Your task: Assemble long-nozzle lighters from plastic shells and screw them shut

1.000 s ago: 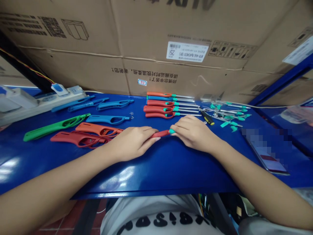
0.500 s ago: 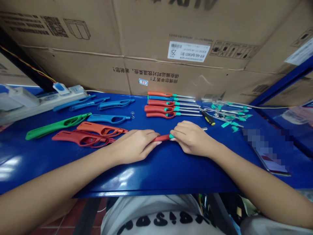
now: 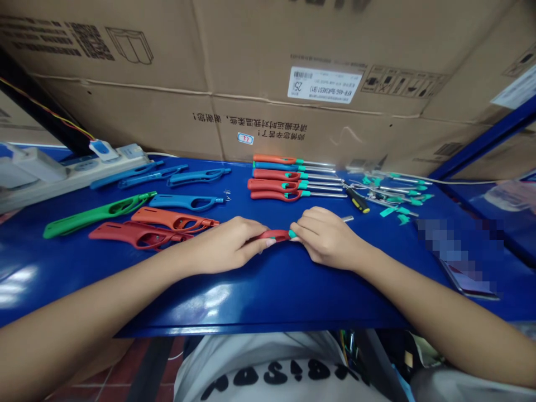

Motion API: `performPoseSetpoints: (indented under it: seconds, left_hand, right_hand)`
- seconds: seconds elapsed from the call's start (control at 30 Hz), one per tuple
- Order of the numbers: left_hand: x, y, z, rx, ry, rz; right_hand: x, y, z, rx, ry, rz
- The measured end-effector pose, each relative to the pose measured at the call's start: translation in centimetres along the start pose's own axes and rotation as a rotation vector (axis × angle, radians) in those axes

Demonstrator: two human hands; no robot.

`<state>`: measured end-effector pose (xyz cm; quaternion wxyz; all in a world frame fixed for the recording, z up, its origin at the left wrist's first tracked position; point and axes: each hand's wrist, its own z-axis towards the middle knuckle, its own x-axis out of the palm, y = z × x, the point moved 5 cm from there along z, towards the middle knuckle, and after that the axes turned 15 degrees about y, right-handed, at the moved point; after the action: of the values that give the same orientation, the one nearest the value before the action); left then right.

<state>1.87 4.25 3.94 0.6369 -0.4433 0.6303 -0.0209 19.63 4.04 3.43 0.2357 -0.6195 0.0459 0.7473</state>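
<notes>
My left hand (image 3: 228, 244) and my right hand (image 3: 326, 237) meet at the middle of the blue table (image 3: 268, 285), both closed on one red lighter (image 3: 277, 235) with a teal collar and a metal nozzle tip that pokes out past the right hand. The left hand covers its handle, the right hand pinches the collar end. Left of my left hand lie empty handle shells: red (image 3: 134, 235), orange (image 3: 173, 219), green (image 3: 98, 213) and blue (image 3: 186, 201). Behind the hands is a row of assembled lighters (image 3: 285, 177).
A black and yellow screwdriver (image 3: 357, 200) and several teal nozzle parts (image 3: 393, 192) lie at the back right. A phone (image 3: 464, 259) rests on the right. More blue shells (image 3: 167, 175) and a power strip (image 3: 71, 173) sit back left. Cardboard boxes (image 3: 268, 72) wall the back.
Both hands stay on the red lighter; they have drawn a little closer together and the left fingers curl tighter round the handle. Nothing else on the table moved.
</notes>
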Motion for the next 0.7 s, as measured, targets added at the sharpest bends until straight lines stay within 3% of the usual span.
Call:
performPoseSetpoints:
  seconds: [0.13,0.3,0.7]
  left_hand:
    - [-0.1,0.0,0.0,0.014,0.037,-0.103]
    - [0.2,-0.5,0.0,-0.004,-0.018,0.029]
    - [0.9,-1.0,-0.2,-0.084,0.05,0.196]
  right_hand:
    - [-0.3,0.3,0.0,-0.035,-0.042,-0.056]
    - [-0.3,0.2,0.1,-0.028,-0.009,-0.041]
    - [0.2,0.0,0.2,0.052,0.157,0.328]
